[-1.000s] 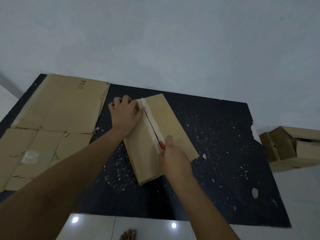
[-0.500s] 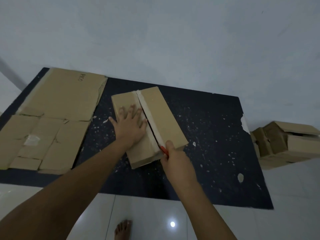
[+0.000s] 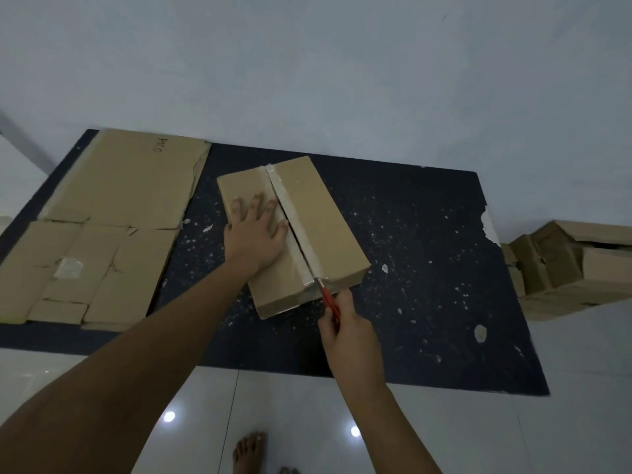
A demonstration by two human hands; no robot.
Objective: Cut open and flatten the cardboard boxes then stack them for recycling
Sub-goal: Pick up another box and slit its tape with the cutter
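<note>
L hand (image 3: pixel 254 239) flat, fingers spread, pressing box (image 3: pixel 321 213) at mat (image 3: pixel 427 268) center; R hand (image 3: pixel 349 331) grips red cutter (image 3: pixel 326 295) at tape seam's 6 o'clock end. Risk: blade slips off w/ pull, toward wrist/foot. Flattened cardboard (image 3: pixel 113 200) at 9 o'clock.

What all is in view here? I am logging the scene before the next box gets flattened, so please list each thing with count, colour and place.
taped box: one, brown, middle of the mat, pale tape along its top seam.
cutter: one, red handle, blade at the near end of the seam.
flattened cardboard: several brown sheets, left part of the mat, one marked PICO.
uncut boxes: a brown pile, count unclear, on the floor at the right edge.
mat: one, dark with pale specks, on the floor.
floor: white glossy tiles, near side.
wall: pale grey, behind the mat.
left hand: flat on the box's left half.
right hand: its grip around the cutter.
foot: bare, bottom edge.
</note>
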